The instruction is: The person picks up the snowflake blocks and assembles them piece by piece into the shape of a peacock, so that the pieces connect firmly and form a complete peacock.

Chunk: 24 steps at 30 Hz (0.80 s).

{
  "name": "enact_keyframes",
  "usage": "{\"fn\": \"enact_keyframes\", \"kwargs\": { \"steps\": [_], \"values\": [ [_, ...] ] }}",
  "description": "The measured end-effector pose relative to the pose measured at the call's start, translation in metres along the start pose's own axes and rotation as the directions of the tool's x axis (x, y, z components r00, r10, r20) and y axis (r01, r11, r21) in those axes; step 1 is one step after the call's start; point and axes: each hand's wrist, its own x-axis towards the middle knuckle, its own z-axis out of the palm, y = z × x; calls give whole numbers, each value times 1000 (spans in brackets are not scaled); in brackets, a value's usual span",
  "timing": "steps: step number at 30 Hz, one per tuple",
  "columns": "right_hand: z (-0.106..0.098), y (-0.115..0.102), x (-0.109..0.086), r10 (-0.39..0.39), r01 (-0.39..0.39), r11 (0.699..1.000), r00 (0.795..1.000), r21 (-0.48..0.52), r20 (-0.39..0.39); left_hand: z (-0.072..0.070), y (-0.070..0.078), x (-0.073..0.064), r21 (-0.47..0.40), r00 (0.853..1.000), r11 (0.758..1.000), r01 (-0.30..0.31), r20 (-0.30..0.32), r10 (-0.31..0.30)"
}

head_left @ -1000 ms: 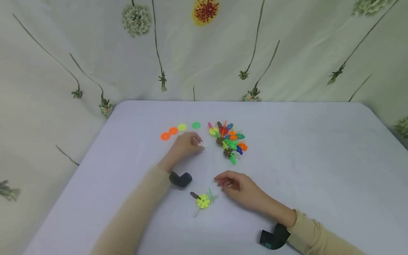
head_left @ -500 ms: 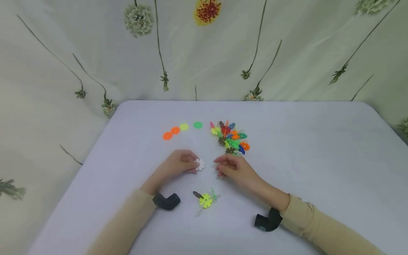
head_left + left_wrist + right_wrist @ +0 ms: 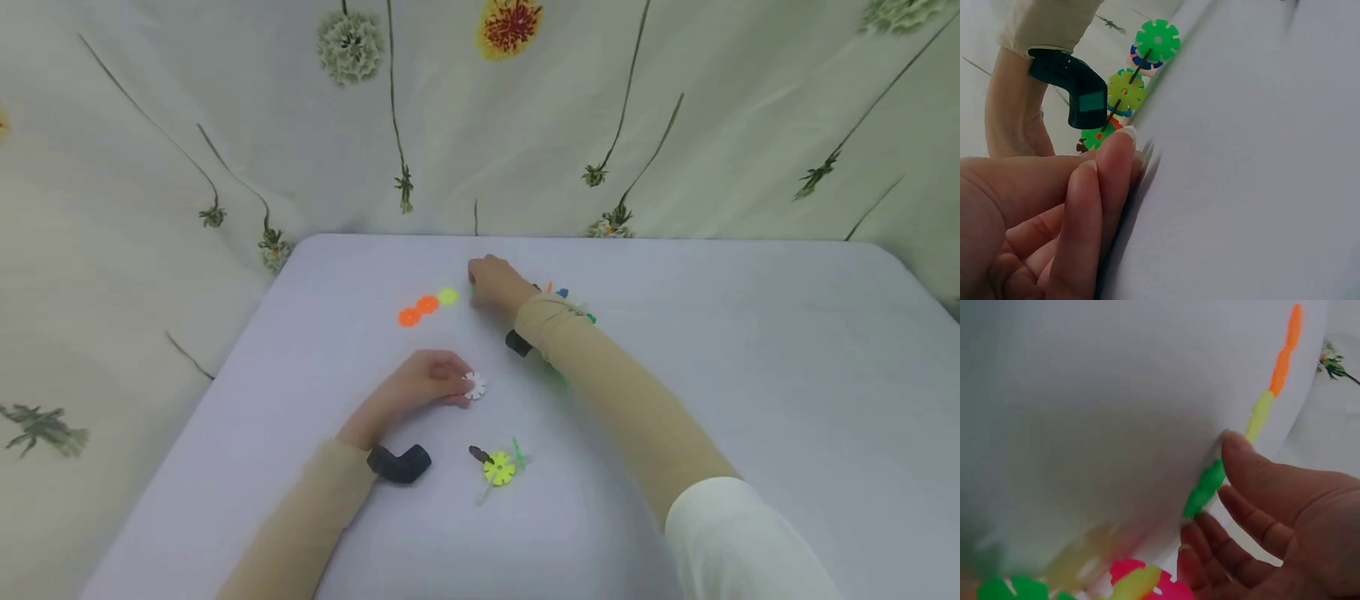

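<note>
My left hand [image 3: 423, 387] pinches a white notched plastic disc [image 3: 474, 386] between thumb and fingers, low over the table. At the back, my right hand [image 3: 495, 283] is down at a green notched disc [image 3: 1205, 487]; in the right wrist view the thumb is at one edge and the fingertips at the opposite edge. Beyond the thumb lie a yellow disc [image 3: 447, 297] and two orange discs [image 3: 417, 310]. Nearer the body sits a small joined piece: a yellow disc [image 3: 499, 469] with brown, green and clear discs slotted into its rim.
A colourful cluster of joined discs [image 3: 1125, 90] stands at the back, mostly hidden by the right forearm in the head view. The white table [image 3: 750, 350] ends at a flower-patterned cloth [image 3: 697, 50]. Each wrist wears a black device [image 3: 400, 464].
The left hand has brought the white disc back toward the body and now holds still. My right hand has reached forward, past the cluster, to the green disc.
</note>
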Motion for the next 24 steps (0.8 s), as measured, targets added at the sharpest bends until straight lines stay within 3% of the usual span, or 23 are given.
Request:
{"fn": "enact_keyframes", "kwargs": {
  "steps": [5, 8, 11, 15, 18, 20, 22, 24],
  "values": [
    [2, 10, -3, 26, -26, 1000, 1000, 4, 8, 3, 7, 2, 12, 1000, 1000, -28, 4, 28],
    [2, 9, -15, -33, 34, 999, 999, 18, -22, 3, 7, 4, 22, 1000, 1000, -13, -7, 13],
    [-1, 5, -34, -123, 126, 991, 991, 49, -60, 4, 2, 9, 16, 1000, 1000, -8, -18, 9],
    [0, 9, -80, -164, 172, 958, 985, 231, -53, 8, 1, 11, 9, 999, 1000, -19, -30, 19],
    [12, 22, -119, -159, 149, 904, 987, 402, -8, 12, 0, 8, 32, 1000, 999, -24, -19, 25],
    [25, 30, -142, -133, 90, 856, 990, 509, 47, 15, 0, 6, 52, 1000, 998, -27, -1, 27],
    [37, 38, -159, -112, 31, 779, 989, 626, 91, 19, 0, 4, 52, 999, 998, -48, 22, 47],
    [49, 44, -172, -66, -52, 672, 989, 739, 130, 24, 2, 4, 26, 996, 997, -75, 46, 74]
  ]
}}
